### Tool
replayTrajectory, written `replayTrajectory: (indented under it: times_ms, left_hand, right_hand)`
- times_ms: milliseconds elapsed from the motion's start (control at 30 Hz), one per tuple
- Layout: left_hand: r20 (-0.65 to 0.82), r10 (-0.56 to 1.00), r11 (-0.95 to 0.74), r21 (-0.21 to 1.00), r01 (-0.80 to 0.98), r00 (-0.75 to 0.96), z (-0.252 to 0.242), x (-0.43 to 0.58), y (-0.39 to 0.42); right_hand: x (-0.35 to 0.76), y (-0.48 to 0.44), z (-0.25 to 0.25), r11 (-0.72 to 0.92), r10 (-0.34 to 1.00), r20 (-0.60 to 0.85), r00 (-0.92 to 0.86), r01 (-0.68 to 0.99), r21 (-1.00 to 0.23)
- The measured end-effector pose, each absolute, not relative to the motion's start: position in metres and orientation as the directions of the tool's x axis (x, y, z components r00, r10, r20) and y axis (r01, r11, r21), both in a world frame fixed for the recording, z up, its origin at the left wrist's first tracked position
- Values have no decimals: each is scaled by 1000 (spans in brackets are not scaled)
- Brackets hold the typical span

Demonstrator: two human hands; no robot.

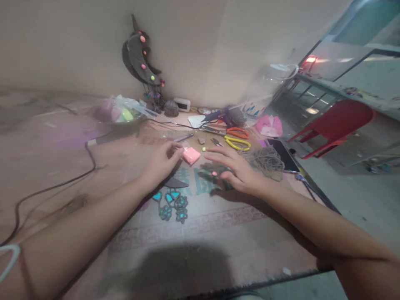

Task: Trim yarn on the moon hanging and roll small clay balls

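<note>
My left hand pinches the left edge of a small clear packet of pink clay-like material over the table. Fingers apart, my right hand hovers to the right of it with nothing in its grasp. A small yellow-green ball is just beyond its fingertips, and a small pink ball shows below its fingers near the thumb. In front of my left hand lie a dark flat piece and several grey cord shapes with turquoise hearts and flowers.
Orange-handled scissors, yellow-handled pliers, grey yarn and a phone lie to the right. A bowl with bags stands left, beside a black cable. A moon-shaped hanging leans at the wall. A red chair stands beyond the table.
</note>
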State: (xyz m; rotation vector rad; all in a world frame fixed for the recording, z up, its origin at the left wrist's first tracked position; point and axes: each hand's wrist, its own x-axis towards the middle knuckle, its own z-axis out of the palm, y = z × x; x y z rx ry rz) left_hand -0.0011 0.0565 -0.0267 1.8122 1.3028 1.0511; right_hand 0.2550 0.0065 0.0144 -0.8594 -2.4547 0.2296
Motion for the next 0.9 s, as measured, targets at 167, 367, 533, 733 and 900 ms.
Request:
replayTrajectory:
  times_ms: [167,367,533,733,900]
  left_hand:
    - [190,982,-190,970,150,18,-28,-5,66]
    - [170,985,-167,983,71,-34,-28,-7,74]
    - [162,987,-161,985,67,-7,-30,-3,75]
    - [144,990,-144,987,74,0,-28,-5,74]
    - [131,991,-130,988,81,-10,-26,-4,72]
  right_hand:
    - [229,35,6,934,358,229,-905,347,-86]
    - [243,52,-15,895,421,67,-905,402,-191]
    - [247,11,-9,895,393,16,-919,379,-236]
    - [218,27,-10,938,316,54,-947,303,-169]
    - [262,40,-12,878,456,15,-890,447,-174]
